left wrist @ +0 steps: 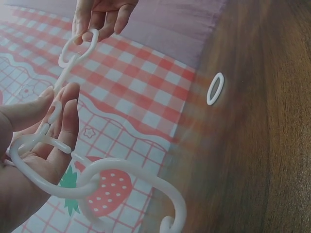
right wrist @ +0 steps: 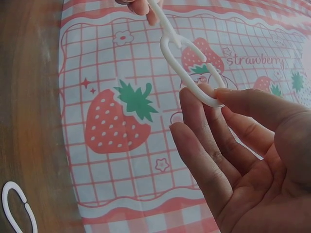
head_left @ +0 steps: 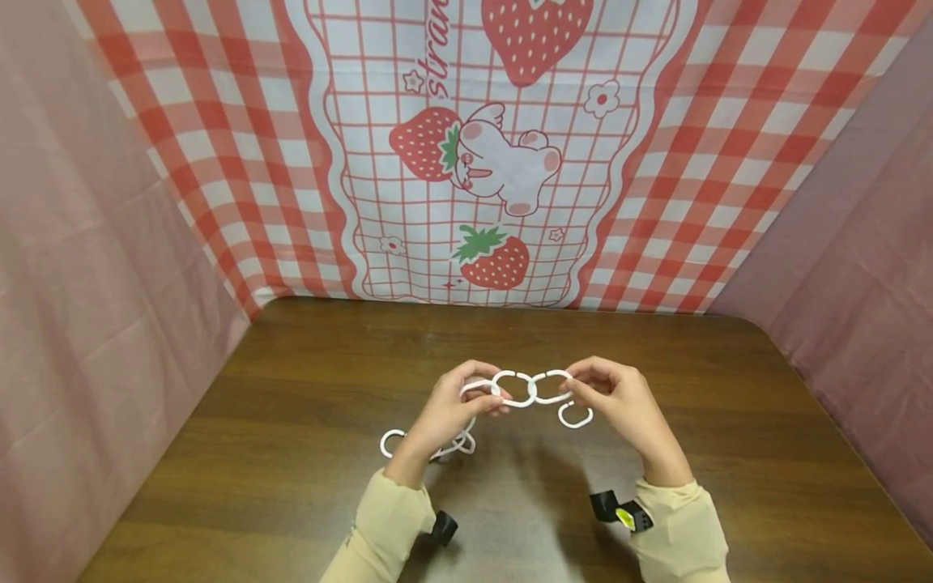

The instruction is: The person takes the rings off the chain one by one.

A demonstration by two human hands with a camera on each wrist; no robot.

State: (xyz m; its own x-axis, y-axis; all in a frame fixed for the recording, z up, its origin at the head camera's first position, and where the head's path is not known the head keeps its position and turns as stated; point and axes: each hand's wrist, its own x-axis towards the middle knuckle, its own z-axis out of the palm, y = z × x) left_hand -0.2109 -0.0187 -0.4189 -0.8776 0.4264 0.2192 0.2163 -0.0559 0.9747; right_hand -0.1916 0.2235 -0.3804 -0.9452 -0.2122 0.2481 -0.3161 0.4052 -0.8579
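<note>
- Your left hand [head_left: 453, 405] pinches the left end of a chain of white plastic rings [head_left: 523, 389], thumb and fingers curled round the end link, with more links trailing from that hand down to the table [head_left: 291, 421].
- Your right hand [head_left: 615, 401] pinches the right end link between thumb and fingertips; the right wrist view shows the thumb pressing the link against the index finger, the other fingers fairly straight.
- The chain is held taut in the air above the table, its long axis running left to right between your hands, roughly level.
- A loose open ring [head_left: 575, 417] lies on the table just under and slightly inward of your right hand, clearly nearer to it than to your left; it is apart from the chain, not linked.
- The trailing links [head_left: 437, 445] lie on the table below your left hand, on the far side from the loose ring.
</note>
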